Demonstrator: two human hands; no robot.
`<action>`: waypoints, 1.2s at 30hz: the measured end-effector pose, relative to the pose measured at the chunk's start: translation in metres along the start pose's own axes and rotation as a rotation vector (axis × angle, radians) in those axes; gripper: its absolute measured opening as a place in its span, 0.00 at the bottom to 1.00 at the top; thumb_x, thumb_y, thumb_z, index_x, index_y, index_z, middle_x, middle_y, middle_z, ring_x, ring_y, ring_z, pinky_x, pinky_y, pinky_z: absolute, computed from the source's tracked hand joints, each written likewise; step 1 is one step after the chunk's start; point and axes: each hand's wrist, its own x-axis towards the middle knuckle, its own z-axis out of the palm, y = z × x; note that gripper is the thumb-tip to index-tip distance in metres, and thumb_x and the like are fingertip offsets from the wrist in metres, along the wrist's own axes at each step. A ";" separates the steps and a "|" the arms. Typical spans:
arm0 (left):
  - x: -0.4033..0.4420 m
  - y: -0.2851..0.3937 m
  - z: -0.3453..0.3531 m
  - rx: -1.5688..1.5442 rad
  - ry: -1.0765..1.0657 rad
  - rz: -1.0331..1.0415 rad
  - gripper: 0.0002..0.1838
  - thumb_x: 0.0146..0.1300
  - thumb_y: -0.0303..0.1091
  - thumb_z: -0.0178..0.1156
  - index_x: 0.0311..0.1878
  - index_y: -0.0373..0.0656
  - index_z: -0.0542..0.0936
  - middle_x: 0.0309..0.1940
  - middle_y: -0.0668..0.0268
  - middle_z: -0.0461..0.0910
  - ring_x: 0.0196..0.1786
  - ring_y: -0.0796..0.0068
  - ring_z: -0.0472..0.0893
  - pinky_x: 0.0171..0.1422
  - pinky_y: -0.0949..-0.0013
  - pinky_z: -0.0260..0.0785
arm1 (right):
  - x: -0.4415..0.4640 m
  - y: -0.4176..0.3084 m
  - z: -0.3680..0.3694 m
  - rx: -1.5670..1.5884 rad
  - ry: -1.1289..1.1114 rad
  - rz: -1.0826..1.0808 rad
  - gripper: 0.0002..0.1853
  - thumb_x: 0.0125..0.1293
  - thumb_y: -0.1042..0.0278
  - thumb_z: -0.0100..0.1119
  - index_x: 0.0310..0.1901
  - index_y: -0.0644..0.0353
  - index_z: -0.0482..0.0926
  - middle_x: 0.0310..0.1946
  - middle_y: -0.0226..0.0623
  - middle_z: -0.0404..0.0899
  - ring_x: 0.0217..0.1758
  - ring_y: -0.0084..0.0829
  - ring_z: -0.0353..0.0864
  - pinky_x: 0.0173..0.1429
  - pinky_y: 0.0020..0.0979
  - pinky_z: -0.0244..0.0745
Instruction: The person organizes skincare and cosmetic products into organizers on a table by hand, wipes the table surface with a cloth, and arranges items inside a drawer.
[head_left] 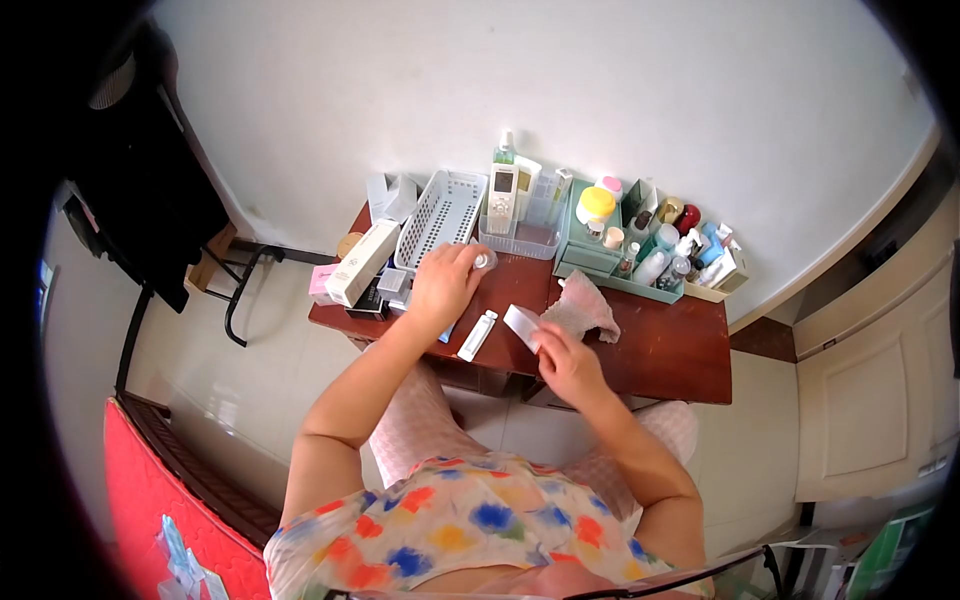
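My left hand (447, 285) is closed at the fingertips around a small clear container (486, 260), just in front of the white basket (408, 255). My right hand (572, 368) pinches a small white flat piece (521, 325), perhaps a box or packet; its kind is not clear. Between the hands a white tube-like sachet (478, 336) lies on the brown table (660, 350). Beside my right hand is a crumpled pink-grey cloth (583, 306). Part of a blue item under my left wrist is hidden.
Several boxes, including a long white one (362, 263), crowd the table's left end. A clear bin (520, 240) with bottles, a green organizer (585, 257) and a cream bin (735, 275) stand along the wall. A black-legged chair (240, 300) is at left.
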 end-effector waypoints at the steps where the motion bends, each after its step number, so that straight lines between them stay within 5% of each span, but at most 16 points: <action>1: 0.007 -0.003 -0.002 0.000 -0.015 0.001 0.13 0.57 0.32 0.67 0.46 0.47 0.80 0.35 0.63 0.78 0.41 0.57 0.78 0.46 0.56 0.70 | 0.012 0.002 -0.006 0.036 0.022 0.009 0.20 0.54 0.79 0.63 0.50 0.56 0.76 0.51 0.40 0.78 0.52 0.45 0.81 0.46 0.37 0.82; 10: 0.070 -0.020 -0.007 -0.090 -0.084 -0.001 0.14 0.57 0.33 0.69 0.46 0.46 0.83 0.40 0.61 0.80 0.48 0.56 0.79 0.52 0.57 0.73 | 0.152 0.024 -0.071 0.103 0.067 0.192 0.19 0.60 0.68 0.66 0.53 0.59 0.77 0.47 0.44 0.82 0.48 0.44 0.83 0.51 0.38 0.78; 20: 0.106 -0.027 0.051 -0.239 -0.070 -0.021 0.14 0.57 0.31 0.68 0.48 0.45 0.82 0.42 0.60 0.80 0.44 0.57 0.82 0.48 0.59 0.75 | 0.244 0.091 -0.029 -0.244 -0.046 0.283 0.16 0.60 0.59 0.65 0.45 0.60 0.82 0.36 0.48 0.85 0.44 0.48 0.84 0.48 0.43 0.78; 23: 0.114 -0.030 0.064 -0.212 -0.116 -0.029 0.15 0.57 0.31 0.67 0.49 0.44 0.81 0.42 0.59 0.81 0.45 0.57 0.82 0.49 0.59 0.75 | 0.252 0.110 -0.016 -0.335 -0.135 0.339 0.21 0.59 0.56 0.67 0.50 0.60 0.80 0.38 0.47 0.85 0.44 0.48 0.84 0.49 0.43 0.78; 36: 0.129 -0.047 0.126 -0.113 -0.298 -0.104 0.19 0.58 0.30 0.66 0.53 0.44 0.75 0.47 0.55 0.82 0.52 0.51 0.80 0.54 0.52 0.73 | 0.249 0.103 0.011 -0.554 -0.254 0.334 0.13 0.61 0.68 0.57 0.46 0.63 0.73 0.36 0.51 0.85 0.41 0.50 0.86 0.46 0.45 0.79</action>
